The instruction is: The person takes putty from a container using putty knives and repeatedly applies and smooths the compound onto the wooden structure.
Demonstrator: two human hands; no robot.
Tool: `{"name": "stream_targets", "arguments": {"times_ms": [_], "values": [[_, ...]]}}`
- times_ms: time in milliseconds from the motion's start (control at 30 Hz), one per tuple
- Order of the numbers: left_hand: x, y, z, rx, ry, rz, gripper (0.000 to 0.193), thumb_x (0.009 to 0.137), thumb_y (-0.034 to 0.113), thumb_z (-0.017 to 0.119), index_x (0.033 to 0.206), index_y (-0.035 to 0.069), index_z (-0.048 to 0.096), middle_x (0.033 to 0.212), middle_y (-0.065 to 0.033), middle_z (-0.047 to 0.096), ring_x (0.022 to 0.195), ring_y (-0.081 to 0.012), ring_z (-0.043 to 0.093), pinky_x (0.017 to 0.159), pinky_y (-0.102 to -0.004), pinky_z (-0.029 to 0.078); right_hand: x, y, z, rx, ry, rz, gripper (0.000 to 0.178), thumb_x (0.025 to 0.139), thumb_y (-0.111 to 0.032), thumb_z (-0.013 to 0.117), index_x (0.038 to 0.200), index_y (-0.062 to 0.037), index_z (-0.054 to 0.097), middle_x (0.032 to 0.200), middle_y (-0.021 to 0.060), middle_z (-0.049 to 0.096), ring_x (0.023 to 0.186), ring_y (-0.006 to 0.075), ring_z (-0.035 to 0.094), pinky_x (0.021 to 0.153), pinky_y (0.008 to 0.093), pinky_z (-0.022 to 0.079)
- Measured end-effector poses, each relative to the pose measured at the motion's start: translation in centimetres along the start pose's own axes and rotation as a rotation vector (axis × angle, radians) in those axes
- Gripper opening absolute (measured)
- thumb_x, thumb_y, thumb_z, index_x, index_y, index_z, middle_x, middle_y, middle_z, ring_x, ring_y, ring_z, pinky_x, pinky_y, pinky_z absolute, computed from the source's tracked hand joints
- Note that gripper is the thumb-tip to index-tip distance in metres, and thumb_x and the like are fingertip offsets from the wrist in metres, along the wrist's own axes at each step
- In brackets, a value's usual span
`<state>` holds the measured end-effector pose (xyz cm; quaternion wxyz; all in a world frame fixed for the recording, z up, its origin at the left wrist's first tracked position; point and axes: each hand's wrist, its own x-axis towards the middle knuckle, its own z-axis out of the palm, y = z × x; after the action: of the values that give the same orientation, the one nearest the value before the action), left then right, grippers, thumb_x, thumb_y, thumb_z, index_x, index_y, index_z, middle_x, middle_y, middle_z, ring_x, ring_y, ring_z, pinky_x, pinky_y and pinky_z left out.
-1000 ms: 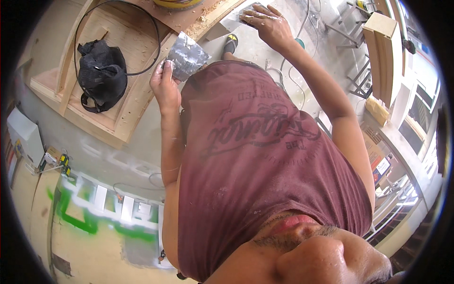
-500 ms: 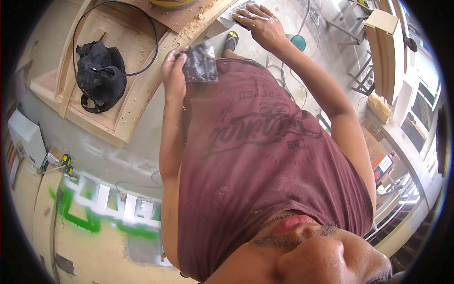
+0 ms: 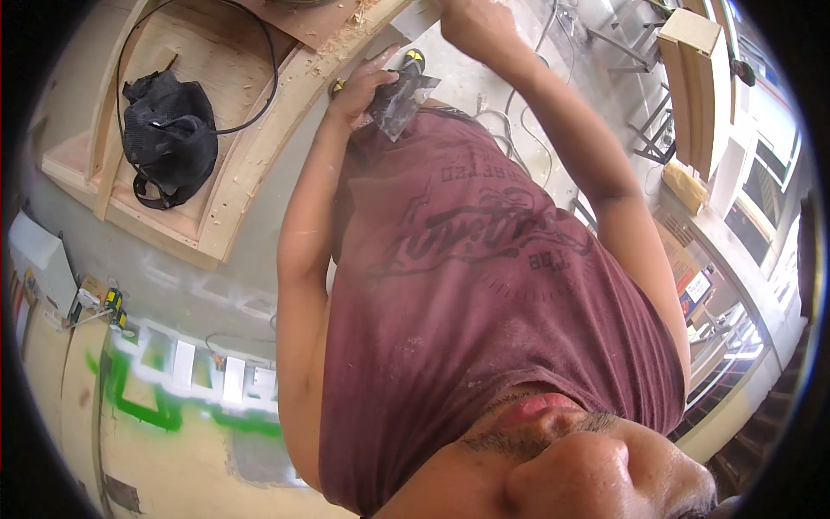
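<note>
My left hand [image 3: 356, 97] pinches a thin, dark square sheet [image 3: 399, 105] with whitish smears, thumb on top and a finger stretched out past it. The sheet hangs tilted in front of my shirt, above my feet. At the top edge of the view is my right hand [image 3: 481, 24], curled and partly cut off. What it holds, if anything, is out of sight. A pale grey surface [image 3: 418, 22] lies between the two hands at the top.
To the left, a wooden frame [image 3: 226, 203] strewn with shavings holds a black mesh bag [image 3: 169, 130] and a black cable [image 3: 275, 73]. Cords [image 3: 510, 143] lie on the floor. A curved wooden piece [image 3: 694, 95] stands at right near metal trestles [image 3: 653, 130].
My left hand has shifted right with the sheet, which has turned and tilted. My right hand has moved up toward the top edge and curled; the sheet under it is no longer visible.
</note>
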<state>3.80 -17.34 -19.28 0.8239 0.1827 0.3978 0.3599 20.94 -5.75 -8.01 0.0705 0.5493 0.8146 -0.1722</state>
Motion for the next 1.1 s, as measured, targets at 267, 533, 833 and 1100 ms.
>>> {"name": "stream_targets", "arguments": {"times_ms": [267, 533, 833, 1100], "values": [[0.6, -1.1, 0.7, -0.134, -0.057, -0.055, 0.074, 0.084, 0.011, 0.055, 0.151, 0.002, 0.026, 0.146, -0.0103, 0.040, 0.122, -0.0161, 0.049, 0.104, -0.0279, 0.039, -3.2, -3.5, 2.8, -0.121, 0.132, -0.280, 0.033, 0.086, -0.010, 0.050, 0.116, -0.0140, 0.062, 0.084, 0.0151, 0.069, 0.078, 0.0336, 0.069, 0.065, 0.0471, 0.055], [0.6, -1.5, 0.0, -0.104, -0.110, -0.007, 0.076, 0.084, 0.015, 0.054, 0.151, -0.001, 0.023, 0.154, -0.0129, 0.029, 0.137, -0.0179, 0.035, 0.112, -0.0276, 0.028, -0.5, -1.9, 0.1, 0.013, 0.066, 0.022, 0.030, 0.081, -0.005, 0.049, 0.108, -0.0052, 0.063, 0.083, 0.0221, 0.068, 0.082, 0.0398, 0.067, 0.067, 0.0513, 0.053], [0.3, -1.0, 0.3, -0.124, -0.066, -0.036, 0.078, 0.083, 0.015, 0.055, 0.152, 0.000, 0.020, 0.148, -0.0130, 0.037, 0.128, -0.0175, 0.044, 0.107, -0.0281, 0.036, -3.8, -3.0, 2.7, -0.103, 0.149, -0.300, 0.036, 0.083, -0.009, 0.053, 0.116, -0.0155, 0.065, 0.093, 0.0085, 0.071, 0.094, 0.0281, 0.067, 0.081, 0.0407, 0.053], [0.9, -1.8, -0.4, -0.172, -0.157, 0.017, 0.076, 0.085, 0.014, 0.055, 0.153, 0.005, 0.023, 0.141, -0.0107, 0.043, 0.120, -0.0162, 0.049, 0.105, -0.0268, 0.037, -1.6, -0.1, 0.8, 0.032, 0.187, -0.514, 0.042, 0.082, -0.004, 0.048, 0.122, -0.0102, 0.062, 0.108, 0.0105, 0.070, 0.108, 0.0305, 0.062, 0.092, 0.0460, 0.048]]}}
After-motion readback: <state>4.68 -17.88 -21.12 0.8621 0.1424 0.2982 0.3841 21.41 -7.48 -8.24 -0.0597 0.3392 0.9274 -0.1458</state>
